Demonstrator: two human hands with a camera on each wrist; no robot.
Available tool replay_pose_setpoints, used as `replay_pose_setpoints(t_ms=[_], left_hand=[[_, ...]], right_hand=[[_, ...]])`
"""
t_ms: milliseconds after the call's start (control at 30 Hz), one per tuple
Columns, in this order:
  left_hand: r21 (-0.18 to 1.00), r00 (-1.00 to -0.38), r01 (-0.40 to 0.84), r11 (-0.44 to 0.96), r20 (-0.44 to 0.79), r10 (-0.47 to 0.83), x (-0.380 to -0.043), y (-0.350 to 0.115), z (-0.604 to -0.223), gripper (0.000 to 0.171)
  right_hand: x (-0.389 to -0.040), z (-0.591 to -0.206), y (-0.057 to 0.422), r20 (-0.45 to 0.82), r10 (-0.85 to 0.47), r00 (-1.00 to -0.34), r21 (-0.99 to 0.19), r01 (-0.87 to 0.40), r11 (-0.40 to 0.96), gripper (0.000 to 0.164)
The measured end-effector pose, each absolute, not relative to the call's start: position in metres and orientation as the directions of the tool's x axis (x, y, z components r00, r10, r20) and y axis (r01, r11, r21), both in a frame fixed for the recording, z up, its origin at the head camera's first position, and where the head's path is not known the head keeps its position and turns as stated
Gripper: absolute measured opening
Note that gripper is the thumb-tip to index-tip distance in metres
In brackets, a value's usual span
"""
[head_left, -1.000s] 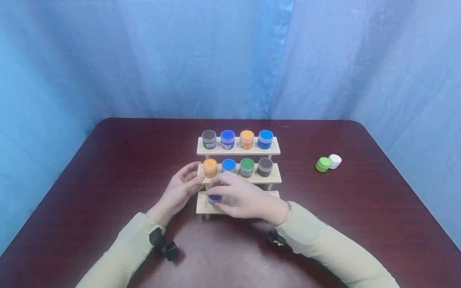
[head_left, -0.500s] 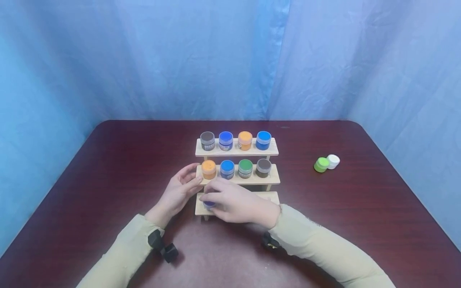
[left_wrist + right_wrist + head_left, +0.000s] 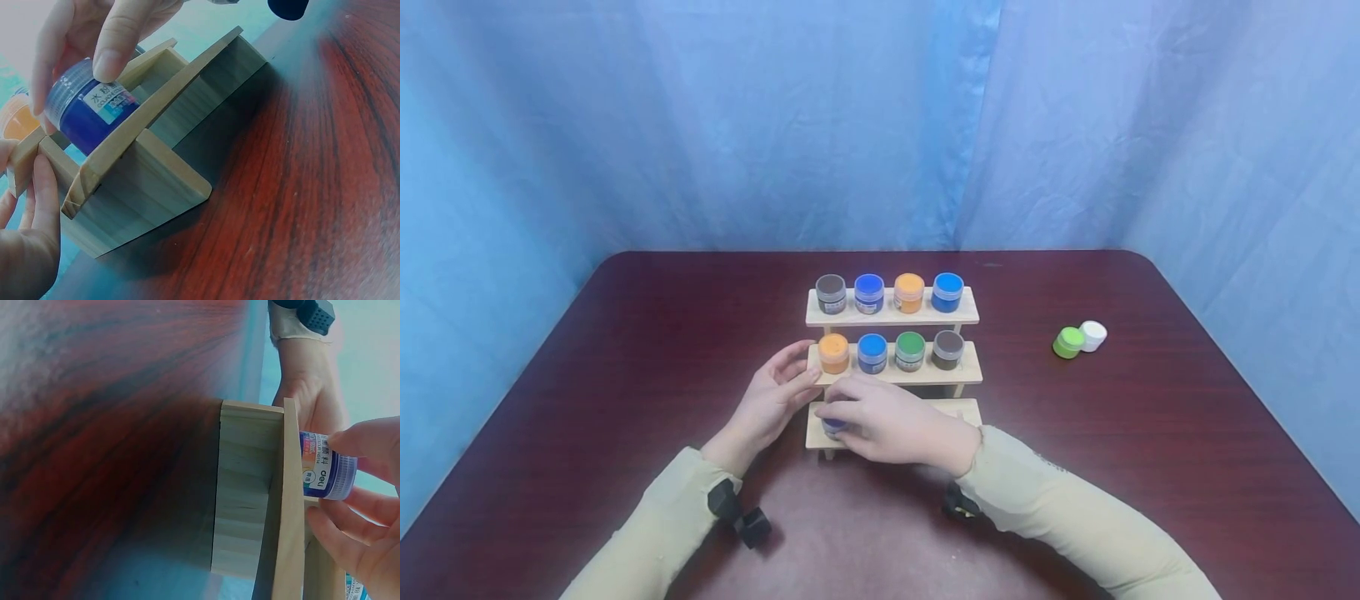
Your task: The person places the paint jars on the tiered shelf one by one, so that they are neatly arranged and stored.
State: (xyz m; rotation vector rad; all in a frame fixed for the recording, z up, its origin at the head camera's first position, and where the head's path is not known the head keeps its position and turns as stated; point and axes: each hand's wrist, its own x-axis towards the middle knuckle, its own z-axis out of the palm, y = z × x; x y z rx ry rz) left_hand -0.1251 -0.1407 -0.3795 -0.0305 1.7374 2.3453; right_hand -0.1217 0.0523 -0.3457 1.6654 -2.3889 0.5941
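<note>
A three-tier wooden display rack (image 3: 964, 408) stands mid-table in the head view. My right hand (image 3: 895, 423) grips a dark blue-purple paint jar (image 3: 322, 465) by its clear lid, thumb on one side and fingers on the other. That jar sits upright at the left end of the lowest shelf, its base against the board in both wrist views. With thumb and fingers, my left hand (image 3: 772, 402) holds the left end of the middle shelf. Right beside that thumb is an orange paint jar (image 3: 833, 355). The right hand covers much of the lowest shelf.
Blue (image 3: 872, 354), green (image 3: 910, 352) and dark brown (image 3: 948, 351) jars share the middle shelf with the orange one. Several more jars line the top shelf (image 3: 880, 318). To the right on the table, a lime green jar (image 3: 1067, 342) touches a white jar (image 3: 1093, 336). Blue curtains hang behind.
My right hand has moved slightly left with the dark blue-purple jar, toward the end of the lowest shelf, then stayed nearly still. The left hand keeps its hold on the rack.
</note>
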Motion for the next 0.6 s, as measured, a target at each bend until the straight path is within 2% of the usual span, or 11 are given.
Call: replay_pose_setpoints(t_ms=[300, 600], left_hand=[[0.942, -0.975, -0.186, -0.28, -0.142, 0.171, -0.125, -0.141, -0.38, 0.056], [0.938, -0.974, -0.193, -0.287, -0.148, 0.171, -0.125, -0.14, -0.379, 0.057]], right_hand=[[-0.12, -0.345, 0.052, 0.342, -0.858, -0.383, -0.2, -0.922, 0.332, 0.033], [-0.12, -0.331, 0.057, 0.346, -0.83, -0.436, -0.172, -0.9, 0.401, 0.035]])
